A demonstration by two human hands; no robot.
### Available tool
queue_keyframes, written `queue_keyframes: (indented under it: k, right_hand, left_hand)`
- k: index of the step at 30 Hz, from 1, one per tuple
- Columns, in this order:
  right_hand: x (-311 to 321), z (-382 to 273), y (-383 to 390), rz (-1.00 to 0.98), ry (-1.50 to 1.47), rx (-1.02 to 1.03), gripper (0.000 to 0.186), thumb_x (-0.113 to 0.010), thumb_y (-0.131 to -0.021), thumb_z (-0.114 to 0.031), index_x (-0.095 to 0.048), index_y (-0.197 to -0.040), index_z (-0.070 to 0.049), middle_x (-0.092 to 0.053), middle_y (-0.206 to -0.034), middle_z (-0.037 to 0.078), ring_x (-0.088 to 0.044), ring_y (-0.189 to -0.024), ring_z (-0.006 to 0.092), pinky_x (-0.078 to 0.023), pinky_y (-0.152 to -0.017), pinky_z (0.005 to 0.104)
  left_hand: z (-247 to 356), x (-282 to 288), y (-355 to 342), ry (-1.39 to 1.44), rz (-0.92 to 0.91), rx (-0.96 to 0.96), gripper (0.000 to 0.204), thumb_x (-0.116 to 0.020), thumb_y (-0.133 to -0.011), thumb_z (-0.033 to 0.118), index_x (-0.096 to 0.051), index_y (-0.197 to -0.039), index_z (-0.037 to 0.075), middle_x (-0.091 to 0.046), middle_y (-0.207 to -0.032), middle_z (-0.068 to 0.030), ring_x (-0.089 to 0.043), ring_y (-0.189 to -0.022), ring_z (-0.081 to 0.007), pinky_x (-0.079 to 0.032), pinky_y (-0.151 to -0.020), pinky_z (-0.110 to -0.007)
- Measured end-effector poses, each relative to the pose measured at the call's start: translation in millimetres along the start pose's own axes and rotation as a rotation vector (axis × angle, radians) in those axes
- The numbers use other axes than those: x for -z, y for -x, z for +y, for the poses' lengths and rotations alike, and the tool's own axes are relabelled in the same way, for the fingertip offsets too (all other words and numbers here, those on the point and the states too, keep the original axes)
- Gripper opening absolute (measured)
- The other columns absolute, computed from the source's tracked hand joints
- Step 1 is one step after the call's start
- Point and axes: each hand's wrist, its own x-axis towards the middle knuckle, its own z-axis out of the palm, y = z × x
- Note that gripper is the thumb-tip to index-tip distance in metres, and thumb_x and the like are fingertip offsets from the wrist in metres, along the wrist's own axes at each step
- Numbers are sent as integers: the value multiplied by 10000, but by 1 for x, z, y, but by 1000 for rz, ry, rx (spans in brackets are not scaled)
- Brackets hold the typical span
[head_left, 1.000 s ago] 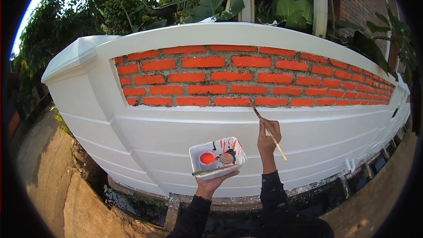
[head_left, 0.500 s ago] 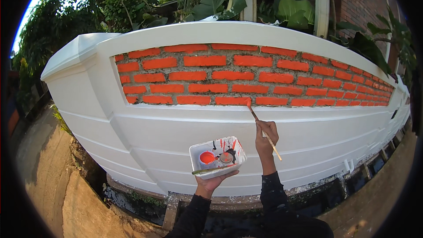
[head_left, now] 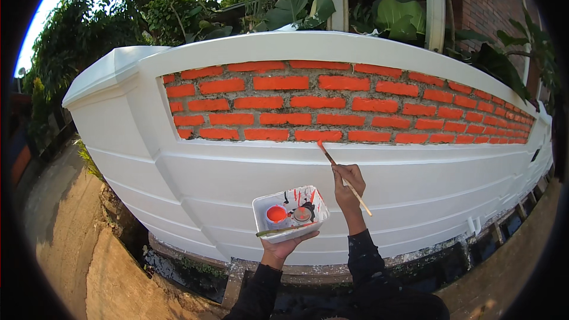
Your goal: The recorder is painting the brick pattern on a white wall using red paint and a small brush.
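Note:
My right hand (head_left: 348, 185) pinches a thin paintbrush (head_left: 354, 194) with a pale wooden handle. Its orange-red tip meets the lower edge of an orange brick (head_left: 318, 136) in the bottom row of the wall panel. Lower and to the left, my left hand (head_left: 284, 249) supports a white plastic tray (head_left: 259, 213) from beneath. Inside the tray stand a small cup of orange paint (head_left: 276, 214) and a cup with greyish contents (head_left: 301, 214), among black and red smears. A second brush (head_left: 287, 230), greenish, lies across the tray's near rim.
White wall (head_left: 249, 166) frames the brick panel and runs below it in ledges. A drainage ditch (head_left: 186, 272) lies along its foot, with a dirt path (head_left: 68, 225) at left. Large-leaved plants (head_left: 400, 18) and posts (head_left: 434, 12) stand behind the wall top.
The brush tip has moved left along the bottom edge of the same brick, my right hand with it. My left hand still holds the tray, and the view has shifted slightly.

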Motion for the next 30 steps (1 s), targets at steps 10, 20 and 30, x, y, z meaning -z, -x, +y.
queue_keyframes:
  k: [10,20,30]
  right_hand:
    - [-48,-17,1,35,-173,-70,215,-751,-895,96,-789,-1071,-22,-671,-921,82,-672,-828,164,-541,-741,271]
    - [4,-10,-30,487,197,-58,177,-720,-959,37,-785,-1115,-15,-638,-985,63,-667,-870,165,-560,-747,296]
    - [-25,-32,-36,267,132,29,203,-748,-928,48,-805,-1101,-41,-667,-902,62,-653,-800,157,-546,-715,283]
  left_hand:
    - [28,-7,27,-30,71,5,951,-463,-940,748,-316,-1629,109,-357,-1634,-282,-381,-1429,-625,-303,-1104,-849]
    - [72,-3,58,-61,35,-7,991,-490,-925,753,-277,-1646,107,-318,-1663,-262,-331,-1463,-619,-267,-1108,-863]
    - [79,6,72,-74,84,18,940,-470,-942,740,-302,-1639,132,-344,-1652,-255,-375,-1440,-613,-333,-1084,-848]
